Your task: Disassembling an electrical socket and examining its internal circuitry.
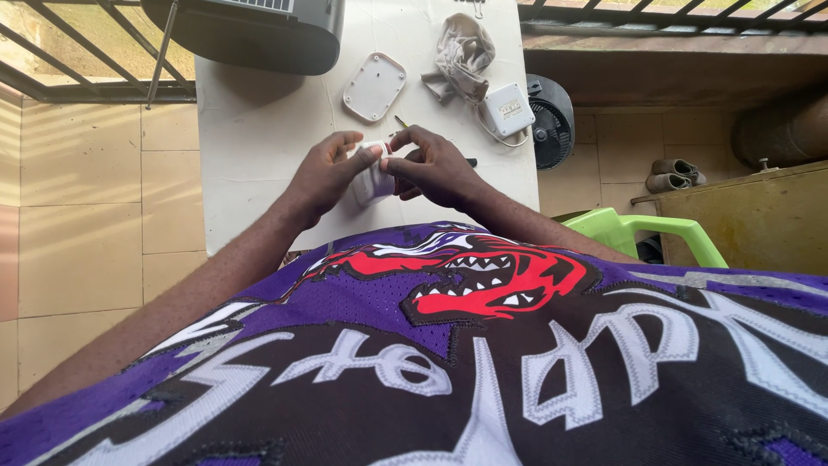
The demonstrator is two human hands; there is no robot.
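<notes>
Both my hands meet over the middle of a white table [259, 147]. My left hand [328, 173] and my right hand [435, 168] together grip a small white plastic device [373, 181], fingers curled round its top edge. A thin screwdriver [402, 123] with a yellowish tip lies just behind my right hand, its dark handle end poking out at the right. My purple and black jersey fills the lower half of the view.
On the table lie a white rounded plastic cover [374, 86], a crumpled beige cloth [461, 56], a white square adapter with a cord [505, 110] and a dark grey appliance [250, 34]. A black fan [552, 121], shoes, a green plastic chair [642, 233] and a wooden box stand at the right.
</notes>
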